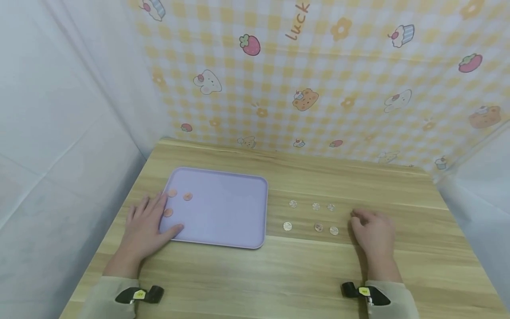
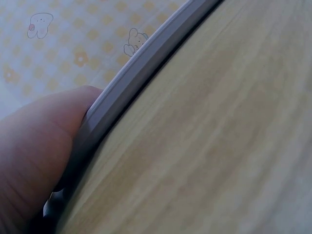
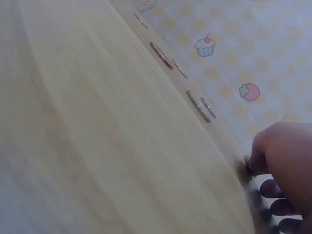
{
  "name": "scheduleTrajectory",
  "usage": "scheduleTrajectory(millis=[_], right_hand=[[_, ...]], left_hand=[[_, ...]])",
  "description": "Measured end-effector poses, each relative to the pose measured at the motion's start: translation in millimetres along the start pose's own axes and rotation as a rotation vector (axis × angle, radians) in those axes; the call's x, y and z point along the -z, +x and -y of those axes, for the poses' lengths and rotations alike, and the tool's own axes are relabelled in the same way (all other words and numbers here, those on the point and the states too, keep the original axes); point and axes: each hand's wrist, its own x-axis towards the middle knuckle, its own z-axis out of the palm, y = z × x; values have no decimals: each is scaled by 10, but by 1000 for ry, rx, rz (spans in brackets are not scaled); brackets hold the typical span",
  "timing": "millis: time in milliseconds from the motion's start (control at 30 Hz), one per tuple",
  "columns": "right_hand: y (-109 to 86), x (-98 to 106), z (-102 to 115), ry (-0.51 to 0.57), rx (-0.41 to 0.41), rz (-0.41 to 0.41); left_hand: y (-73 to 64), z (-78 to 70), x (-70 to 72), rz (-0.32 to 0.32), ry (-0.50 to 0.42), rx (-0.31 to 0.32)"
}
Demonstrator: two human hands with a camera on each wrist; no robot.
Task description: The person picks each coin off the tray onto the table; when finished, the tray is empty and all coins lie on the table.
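Observation:
My left hand [image 1: 146,228] rests with spread fingers along the left side of a lilac tray [image 1: 223,212], its thumb over the near rim. In the left wrist view that thumb [image 2: 44,141] lies against the tray's edge [image 2: 141,63]. Several coins are about: three copper-coloured coins [image 1: 187,196] lie in the tray's left part, and shinier coins [image 1: 287,226] lie in two rows right of it. Just right of these rows, my right hand [image 1: 374,235] has curled fingers, with thumb and forefinger pinching what looks like a coin [image 3: 245,160], mostly hidden, low at the tabletop.
The wooden table [image 1: 239,283] runs up to a yellow checked cloth [image 1: 279,88] at the back. White sheets [image 1: 71,133] hang at the sides. A small dark camera is strapped on each sleeve. In the right wrist view, coins [image 3: 161,55] appear edge-on.

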Motion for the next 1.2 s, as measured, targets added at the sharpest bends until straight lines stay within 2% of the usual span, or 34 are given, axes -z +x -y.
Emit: scheduleTrajectory(millis=[167,400,700,933,1067,1200], right_hand=[[-19,19,28,-64,31,17],[-51,2,24,-39,-48,28],[-47,-93,1,49,-61,-48],[-8,-126,39,114,-81,-136],[-2,-126,164,146,-46,-169],[-13,-181,305,184,42,-196]], left_hand=[[-3,-3,-5,-1,-1,-4],[-1,-22,-4,-1,-2,-7],[-32,11,13,7,4,-1],[17,8,20,-11,4,-9],[31,4,6,-14,3,-1],[21,6,-21,-12,3,4]])
